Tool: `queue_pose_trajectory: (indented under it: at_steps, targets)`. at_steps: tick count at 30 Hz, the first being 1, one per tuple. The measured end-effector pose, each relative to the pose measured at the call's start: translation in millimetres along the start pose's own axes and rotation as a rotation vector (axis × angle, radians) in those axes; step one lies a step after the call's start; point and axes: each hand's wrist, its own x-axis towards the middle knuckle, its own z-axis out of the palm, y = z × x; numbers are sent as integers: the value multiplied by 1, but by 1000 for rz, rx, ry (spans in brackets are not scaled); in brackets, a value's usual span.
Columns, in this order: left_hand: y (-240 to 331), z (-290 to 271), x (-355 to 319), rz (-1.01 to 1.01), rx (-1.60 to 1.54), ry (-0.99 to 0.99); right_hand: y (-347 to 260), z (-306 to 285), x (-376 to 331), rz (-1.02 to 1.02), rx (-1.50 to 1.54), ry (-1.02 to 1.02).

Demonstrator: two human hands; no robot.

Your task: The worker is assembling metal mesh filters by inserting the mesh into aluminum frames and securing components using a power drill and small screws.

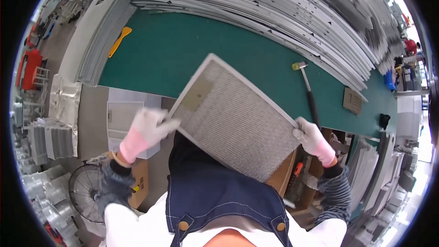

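Observation:
A rectangular metal mesh filter panel (242, 119) with a pale frame is tilted in front of my apron, its upper corner over the green tabletop. A flat olive-toned patch shows near its left edge. My right hand (312, 137), in a white and pink glove, grips the panel's right corner, with the fingers closed round the frame. At the left corner is my left hand (148, 130), gloved the same way and blurred by motion. Its thumb and fingers look apart, and the fingertips overlap the frame edge; whether they touch it I cannot tell.
On the green table (169, 36) lie a black-handled hammer (309, 93), a yellow scraper (120, 42) and a beige ridged block (352, 100). Long metal strips (256, 7) are stacked along the back. A black fan (86, 192) stands low at left; a cardboard box (283, 174) sits below the table.

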Motion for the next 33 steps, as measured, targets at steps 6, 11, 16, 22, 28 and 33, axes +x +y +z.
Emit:
queue_pose_trajectory:
  at_steps: [6,11,16,22,28,33]
  targets:
    - [-15,120,34,317,-802,729,-76,-2,28,-199,84,218]
    - [70,-49,-5,829,-721,1034,-141,10,43,-395,32,481]
    - [80,-115,1,885,236,255,-105,82,21,-452,-314,-171]
    - [87,-28,63,585,265,-364,-121,39,-5,-806,-228,40]
    - [141,-23,58,750,424,-410,-100,-5,18,-314,-374,55]
    - [131,-46,27,641,436,-412,-90,-34,4,-395,-194,-67]
